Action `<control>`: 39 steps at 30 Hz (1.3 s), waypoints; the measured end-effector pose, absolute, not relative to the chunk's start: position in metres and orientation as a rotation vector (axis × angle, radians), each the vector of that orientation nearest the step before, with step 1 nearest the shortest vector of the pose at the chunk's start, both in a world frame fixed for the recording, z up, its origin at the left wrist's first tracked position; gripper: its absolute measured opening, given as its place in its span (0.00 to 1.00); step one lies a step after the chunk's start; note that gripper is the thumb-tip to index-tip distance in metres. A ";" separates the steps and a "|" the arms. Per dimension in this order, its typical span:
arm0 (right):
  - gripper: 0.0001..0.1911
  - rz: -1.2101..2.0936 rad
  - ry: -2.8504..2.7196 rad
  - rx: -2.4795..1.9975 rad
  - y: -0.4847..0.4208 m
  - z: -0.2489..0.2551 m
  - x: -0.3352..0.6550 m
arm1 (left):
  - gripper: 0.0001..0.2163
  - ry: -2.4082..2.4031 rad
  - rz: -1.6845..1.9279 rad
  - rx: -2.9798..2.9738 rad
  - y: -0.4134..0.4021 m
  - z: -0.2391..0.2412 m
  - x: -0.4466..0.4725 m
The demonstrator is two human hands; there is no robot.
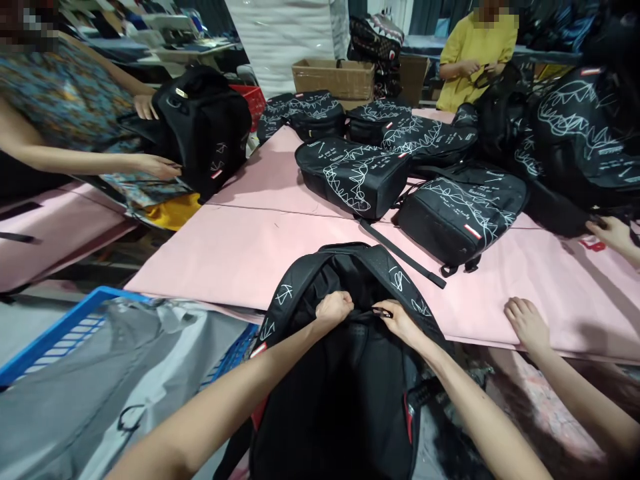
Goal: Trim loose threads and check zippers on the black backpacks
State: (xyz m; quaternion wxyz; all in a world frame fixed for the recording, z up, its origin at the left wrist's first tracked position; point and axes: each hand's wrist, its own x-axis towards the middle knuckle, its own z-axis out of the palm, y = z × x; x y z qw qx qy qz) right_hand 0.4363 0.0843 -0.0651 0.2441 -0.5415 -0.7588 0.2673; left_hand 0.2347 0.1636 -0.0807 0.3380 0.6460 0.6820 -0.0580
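A black backpack (345,393) with white scribbled drawings stands upright in front of me, its top gaping and leaning against the table edge. My left hand (336,309) is closed in a pinch on the fabric at the opening's near edge. Beside it, my right hand (397,320) closes around a small dark, shiny piece (383,312) at the same edge; its kind is too small to tell. The bag's dark lining (345,277) shows behind both hands. Its lower part lies in shadow.
Several finished-looking black backpacks (355,173) lie on the pink table (240,247). At left, a person handles another backpack (200,133). A neighbour's hands (527,323) are at right. A blue crate (100,297) with grey sheeting (125,373) stands lower left. Cardboard boxes (333,80) stand behind.
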 end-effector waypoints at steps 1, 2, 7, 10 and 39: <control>0.14 0.734 -2.079 -1.483 0.088 -0.066 0.429 | 0.06 1.777 -0.142 1.696 0.162 -0.079 0.233; 0.13 0.728 -2.081 -1.495 0.092 -0.066 0.425 | 0.06 1.773 -0.134 1.706 0.160 -0.077 0.232; 0.20 0.480 -2.200 -1.601 0.117 -0.045 0.419 | 0.06 1.740 -0.119 1.733 0.156 -0.075 0.229; 0.11 0.363 -2.429 -1.575 0.136 -0.031 0.410 | 0.08 1.738 -0.130 1.759 0.155 -0.072 0.229; 0.10 0.426 -2.509 -1.669 0.160 -0.029 0.357 | 0.19 1.422 0.304 1.846 0.145 -0.022 0.173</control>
